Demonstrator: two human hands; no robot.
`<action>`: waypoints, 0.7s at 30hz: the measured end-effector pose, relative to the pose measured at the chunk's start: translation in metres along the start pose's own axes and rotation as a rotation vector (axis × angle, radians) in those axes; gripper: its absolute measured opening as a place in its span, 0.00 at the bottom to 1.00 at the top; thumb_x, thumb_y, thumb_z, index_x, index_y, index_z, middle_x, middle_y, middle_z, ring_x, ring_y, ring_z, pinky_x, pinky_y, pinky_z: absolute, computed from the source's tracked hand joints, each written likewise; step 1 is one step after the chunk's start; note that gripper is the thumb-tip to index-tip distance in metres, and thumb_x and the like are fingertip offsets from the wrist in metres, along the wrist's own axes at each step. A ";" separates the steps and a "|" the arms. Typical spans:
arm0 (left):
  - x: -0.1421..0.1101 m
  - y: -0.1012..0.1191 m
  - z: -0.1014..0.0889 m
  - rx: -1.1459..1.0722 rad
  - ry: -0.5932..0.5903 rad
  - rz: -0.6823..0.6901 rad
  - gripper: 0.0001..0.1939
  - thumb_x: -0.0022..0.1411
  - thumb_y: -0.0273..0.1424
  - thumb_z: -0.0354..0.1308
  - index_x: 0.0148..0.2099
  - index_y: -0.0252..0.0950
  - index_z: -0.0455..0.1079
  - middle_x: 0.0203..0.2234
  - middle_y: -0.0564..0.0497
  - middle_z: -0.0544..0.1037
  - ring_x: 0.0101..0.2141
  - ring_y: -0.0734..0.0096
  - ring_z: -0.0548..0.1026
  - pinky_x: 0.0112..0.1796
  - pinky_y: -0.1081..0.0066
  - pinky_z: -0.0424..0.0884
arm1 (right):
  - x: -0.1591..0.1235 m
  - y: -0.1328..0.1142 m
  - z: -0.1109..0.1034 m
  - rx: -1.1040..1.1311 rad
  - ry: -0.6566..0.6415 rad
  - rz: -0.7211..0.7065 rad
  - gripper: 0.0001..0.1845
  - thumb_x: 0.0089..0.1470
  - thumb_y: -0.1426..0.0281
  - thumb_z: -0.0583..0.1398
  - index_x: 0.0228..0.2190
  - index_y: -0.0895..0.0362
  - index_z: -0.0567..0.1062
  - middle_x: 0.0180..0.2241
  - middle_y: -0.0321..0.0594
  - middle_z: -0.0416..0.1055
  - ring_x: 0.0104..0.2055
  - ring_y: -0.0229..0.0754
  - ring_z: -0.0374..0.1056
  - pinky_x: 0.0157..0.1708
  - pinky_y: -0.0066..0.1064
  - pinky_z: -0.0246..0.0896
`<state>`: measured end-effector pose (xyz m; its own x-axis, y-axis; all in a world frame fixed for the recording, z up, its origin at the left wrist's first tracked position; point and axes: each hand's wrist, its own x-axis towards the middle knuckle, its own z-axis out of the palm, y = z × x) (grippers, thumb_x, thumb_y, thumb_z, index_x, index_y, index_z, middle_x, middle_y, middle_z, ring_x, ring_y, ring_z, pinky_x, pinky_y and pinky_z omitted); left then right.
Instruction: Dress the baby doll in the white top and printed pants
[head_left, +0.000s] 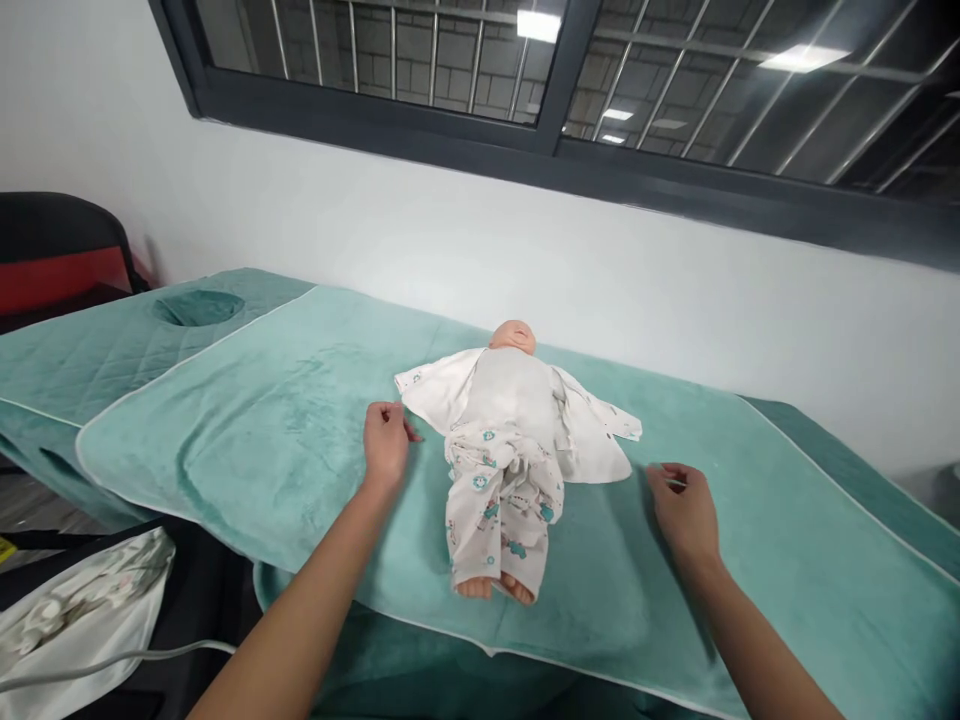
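A baby doll [514,336] lies on its back on a green plush cover. Its white top [512,390] is spread out at both sides, with the sleeves reaching outward. White printed pants [480,500] cover the legs, and the feet stick out of the cuffs. My left hand [387,440] hovers beside the sleeve on the left, fingers loosely curled and thumb apart, holding nothing visible. To the right, just past the top's lower corner, is my right hand [684,510]; its fingers are half bent with a gap to the thumb, and nothing shows in it.
The green cover [285,400] lies over a padded bed with a face hole [199,307] at the left. Behind it are a white wall and a barred window [547,130]. A red and black chair [64,255] stands far left. A bag [82,610] and cable sit lower left.
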<state>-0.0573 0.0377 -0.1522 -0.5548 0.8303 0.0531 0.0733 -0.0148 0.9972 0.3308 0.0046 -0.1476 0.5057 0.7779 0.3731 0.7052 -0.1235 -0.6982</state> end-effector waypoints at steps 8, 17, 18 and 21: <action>-0.020 0.012 0.006 0.068 -0.644 0.235 0.10 0.58 0.33 0.54 0.40 0.37 0.72 0.37 0.50 0.76 0.39 0.67 0.72 0.42 0.68 0.66 | -0.036 -0.096 0.031 0.211 -0.645 -0.338 0.10 0.54 0.61 0.57 0.32 0.54 0.73 0.31 0.38 0.71 0.32 0.40 0.65 0.33 0.33 0.60; -0.015 0.041 -0.010 0.314 -1.025 0.422 0.09 0.56 0.27 0.53 0.40 0.38 0.70 0.41 0.50 0.70 0.43 0.67 0.69 0.44 0.68 0.65 | -0.038 -0.120 0.022 0.214 -0.938 -0.641 0.05 0.51 0.68 0.62 0.34 0.53 0.73 0.34 0.37 0.68 0.37 0.41 0.63 0.38 0.32 0.59; -0.014 0.046 -0.009 0.367 -1.037 0.453 0.09 0.55 0.26 0.53 0.39 0.38 0.70 0.39 0.50 0.70 0.43 0.66 0.69 0.45 0.68 0.65 | -0.038 -0.125 0.023 0.199 -0.958 -0.673 0.05 0.52 0.69 0.62 0.34 0.53 0.74 0.34 0.37 0.69 0.38 0.41 0.63 0.39 0.32 0.59; -0.013 0.058 -0.003 0.501 -1.021 0.531 0.08 0.54 0.23 0.51 0.36 0.38 0.68 0.35 0.51 0.71 0.40 0.65 0.69 0.42 0.68 0.65 | -0.038 -0.140 0.030 0.132 -0.944 -0.678 0.06 0.55 0.73 0.56 0.32 0.53 0.74 0.33 0.37 0.70 0.38 0.42 0.64 0.38 0.33 0.57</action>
<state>-0.0480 0.0243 -0.0954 0.5175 0.8418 0.1536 0.5209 -0.4523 0.7240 0.1978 0.0113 -0.0822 -0.5638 0.8156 0.1300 0.6036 0.5144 -0.6091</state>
